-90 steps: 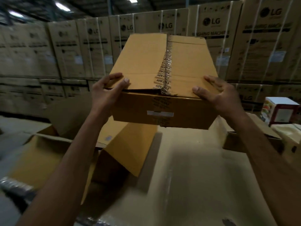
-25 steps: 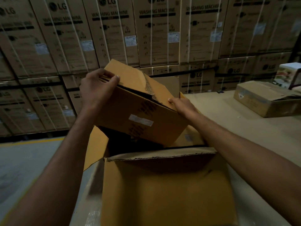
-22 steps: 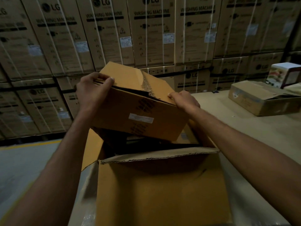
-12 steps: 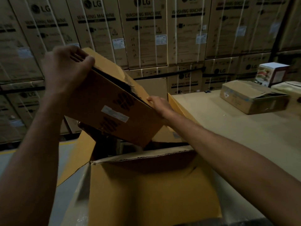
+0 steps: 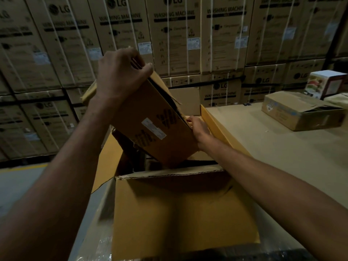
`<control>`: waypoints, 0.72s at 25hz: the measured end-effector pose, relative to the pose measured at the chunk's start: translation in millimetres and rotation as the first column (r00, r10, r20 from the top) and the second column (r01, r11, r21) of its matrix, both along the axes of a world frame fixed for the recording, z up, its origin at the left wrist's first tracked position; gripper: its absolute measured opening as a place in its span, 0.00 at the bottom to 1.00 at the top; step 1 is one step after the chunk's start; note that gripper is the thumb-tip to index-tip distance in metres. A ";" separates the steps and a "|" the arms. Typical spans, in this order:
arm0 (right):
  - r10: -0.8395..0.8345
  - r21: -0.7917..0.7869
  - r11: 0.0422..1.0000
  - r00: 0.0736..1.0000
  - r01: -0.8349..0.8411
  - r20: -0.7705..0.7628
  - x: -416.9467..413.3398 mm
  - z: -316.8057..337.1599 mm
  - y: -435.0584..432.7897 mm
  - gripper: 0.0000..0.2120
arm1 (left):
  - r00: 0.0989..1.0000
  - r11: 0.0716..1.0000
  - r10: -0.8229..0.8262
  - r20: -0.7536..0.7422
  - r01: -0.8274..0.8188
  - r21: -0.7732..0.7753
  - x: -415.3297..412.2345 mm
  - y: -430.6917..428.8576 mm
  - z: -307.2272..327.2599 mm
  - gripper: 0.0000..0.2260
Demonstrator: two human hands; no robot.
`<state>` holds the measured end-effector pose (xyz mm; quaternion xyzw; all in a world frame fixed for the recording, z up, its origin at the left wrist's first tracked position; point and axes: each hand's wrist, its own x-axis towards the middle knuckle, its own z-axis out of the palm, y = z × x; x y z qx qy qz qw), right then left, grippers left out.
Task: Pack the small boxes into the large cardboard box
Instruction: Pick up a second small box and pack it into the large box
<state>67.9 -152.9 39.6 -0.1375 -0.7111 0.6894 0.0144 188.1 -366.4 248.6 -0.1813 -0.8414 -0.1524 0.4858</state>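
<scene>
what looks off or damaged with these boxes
The small box is tilted steeply over the large box. Its top flaps gape open, ragged at the seam, between the left hand and right hand. The large box's near flap edge looks torn.

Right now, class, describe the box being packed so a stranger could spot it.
Find the wall of LG washing machine cartons, then the large open cardboard box before it. Tilted over its opening, in the left hand and right hand, is the small brown box; it alone is lifted and wears a white label.
</scene>
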 end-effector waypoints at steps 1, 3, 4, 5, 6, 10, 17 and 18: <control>-0.015 -0.021 1.000 1.000 0.015 0.003 -9.2 -9.2 2.4 0.33 | 1.000 1.000 -0.011 -0.015 0.011 -0.016 1.0 1.9 1.4 0.17; -0.012 -0.054 0.998 1.000 0.013 0.021 -15.1 -17.1 -1.2 0.34 | 0.998 0.999 -0.020 -0.064 0.018 -0.039 5.3 4.3 4.5 0.17; 0.011 -0.061 0.998 0.999 -0.009 0.044 -11.1 -15.7 -6.4 0.36 | 0.997 0.999 -0.018 -0.080 0.014 -0.050 6.5 5.0 5.9 0.17; 0.039 -0.058 0.998 0.997 -0.035 0.070 -6.4 -12.8 -13.8 0.39 | 0.996 0.998 -0.011 -0.086 0.006 -0.064 6.7 5.1 6.6 0.17; 0.082 -0.052 0.996 0.991 -0.077 0.102 -6.4 -11.2 -19.5 0.41 | 0.996 0.997 -0.003 -0.084 -0.004 -0.081 6.2 4.8 6.6 0.17; 0.135 -0.153 0.982 0.976 -0.109 0.170 -27.0 -10.5 -23.7 0.39 | 0.997 0.995 0.008 -0.071 -0.015 -0.099 -1.0 2.8 4.4 0.17; 0.173 -0.223 0.966 0.969 -0.132 0.179 50.7 47.2 -44.9 0.17 | 0.992 0.976 0.037 -0.124 -0.063 -0.209 -11.9 0.2 20.1 0.16; 0.190 -0.254 0.957 0.963 -0.139 0.188 48.1 42.5 -50.0 0.17 | 0.991 0.971 0.036 -0.126 -0.065 -0.231 -13.8 3.2 18.3 0.15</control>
